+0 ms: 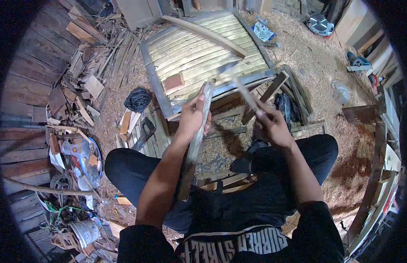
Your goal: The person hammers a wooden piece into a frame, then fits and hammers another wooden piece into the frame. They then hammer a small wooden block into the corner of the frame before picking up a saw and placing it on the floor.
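Left hand (pixel 195 117) clasped around wooden strip (pixel 196 151); right hand (pixel 274 126) gripping hammer (pixel 246 93), its blurred head near strip's far end; plank (pixel 207 36) beyond.

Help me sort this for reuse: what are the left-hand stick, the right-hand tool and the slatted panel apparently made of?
Stick: probably wood, unpainted and rough; its surface looks streaky.
Tool: pale handle, possibly bare wood; head too blurred to tell.
Slatted panel: likely bare wood, pale with plank lines.
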The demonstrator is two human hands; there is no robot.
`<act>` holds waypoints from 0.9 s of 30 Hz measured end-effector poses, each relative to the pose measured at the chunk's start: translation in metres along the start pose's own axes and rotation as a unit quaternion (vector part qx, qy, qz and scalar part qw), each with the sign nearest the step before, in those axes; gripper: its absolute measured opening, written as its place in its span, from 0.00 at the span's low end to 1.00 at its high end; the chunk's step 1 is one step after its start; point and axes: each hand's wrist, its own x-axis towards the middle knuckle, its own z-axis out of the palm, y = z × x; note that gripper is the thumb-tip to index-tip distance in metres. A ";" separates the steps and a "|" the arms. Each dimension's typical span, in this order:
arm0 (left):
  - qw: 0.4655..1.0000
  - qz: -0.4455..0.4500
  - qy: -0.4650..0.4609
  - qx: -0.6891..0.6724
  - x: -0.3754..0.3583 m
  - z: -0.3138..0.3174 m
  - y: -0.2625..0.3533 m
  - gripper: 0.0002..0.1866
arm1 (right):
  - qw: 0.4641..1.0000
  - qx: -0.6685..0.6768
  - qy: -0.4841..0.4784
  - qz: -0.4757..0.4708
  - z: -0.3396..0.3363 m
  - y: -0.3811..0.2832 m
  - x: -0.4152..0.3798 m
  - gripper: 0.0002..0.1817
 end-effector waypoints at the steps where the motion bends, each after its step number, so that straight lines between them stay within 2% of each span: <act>1: 1.000 0.001 0.001 -0.003 -0.001 0.002 0.002 0.27 | 0.997 0.031 0.064 -0.015 0.005 -0.002 0.003 0.26; 2: 1.000 -0.001 0.002 -0.005 -0.004 0.003 0.002 0.27 | 0.989 0.064 0.129 -0.026 0.009 -0.002 0.003 0.26; 3: 1.000 -0.004 0.003 -0.004 -0.005 0.001 0.001 0.27 | 0.994 -0.030 0.103 -0.028 0.005 0.002 0.006 0.26; 4: 1.000 -0.011 0.008 0.002 -0.005 0.000 0.001 0.26 | 0.994 -0.029 0.104 -0.029 0.000 0.005 0.005 0.26; 6: 1.000 -0.017 0.013 0.009 -0.003 0.002 0.001 0.25 | 0.994 -0.103 0.026 -0.008 -0.005 0.005 0.000 0.26; 7: 1.000 -0.016 0.015 0.015 -0.002 0.002 0.001 0.24 | 0.997 0.010 0.077 -0.018 0.003 0.002 0.001 0.26; 10: 1.000 -0.011 0.015 0.014 -0.003 -0.002 -0.002 0.23 | 0.993 -0.024 0.114 0.017 0.007 -0.002 0.008 0.26; 11: 1.000 -0.002 0.008 0.011 -0.002 -0.001 -0.002 0.23 | 0.992 -0.125 0.005 -0.010 0.006 -0.008 0.001 0.26; 12: 1.000 0.000 0.006 0.012 -0.001 0.000 0.001 0.23 | 0.992 -0.125 0.007 -0.013 0.002 -0.007 0.002 0.26; 14: 1.000 -0.017 0.019 0.015 -0.003 -0.002 0.002 0.22 | 0.999 -0.019 0.040 0.022 -0.002 -0.001 0.002 0.26; 15: 1.000 -0.013 0.022 0.013 0.000 -0.003 0.003 0.22 | 0.993 0.029 0.110 0.042 0.006 -0.004 0.006 0.26; 16: 1.000 -0.015 0.014 0.011 0.000 -0.004 0.000 0.23 | 0.993 0.029 0.107 0.046 0.007 -0.004 0.005 0.26; 18: 1.000 -0.016 0.005 0.011 -0.001 -0.005 -0.003 0.26 | 0.980 -0.197 -0.019 0.002 0.003 -0.004 0.005 0.26; 20: 0.999 -0.022 0.004 0.029 -0.003 -0.007 -0.005 0.26 | 0.990 -0.142 -0.023 -0.004 0.009 -0.004 0.001 0.26; 21: 0.999 -0.017 0.004 0.030 -0.006 -0.005 -0.002 0.26 | 0.992 -0.121 0.011 -0.021 0.007 -0.004 0.002 0.26; 22: 1.000 -0.020 0.007 0.013 -0.007 -0.002 0.001 0.27 | 0.993 -0.102 0.041 -0.041 0.006 -0.007 0.007 0.27; 23: 0.999 -0.030 0.011 -0.006 -0.011 0.000 0.001 0.27 | 0.995 -0.076 0.062 0.000 0.003 -0.011 0.002 0.27; 24: 0.999 -0.029 0.013 -0.011 -0.016 0.000 -0.001 0.27 | 0.995 -0.080 0.058 0.001 0.002 -0.010 -0.002 0.27; 26: 0.981 -0.046 -0.043 -0.181 -0.018 -0.002 0.001 0.30 | 0.984 -0.112 0.120 0.064 -0.008 0.000 -0.012 0.26; 27: 0.977 -0.072 -0.068 -0.187 -0.018 -0.005 0.003 0.32 | 0.978 -0.180 0.101 -0.006 -0.016 0.011 -0.021 0.27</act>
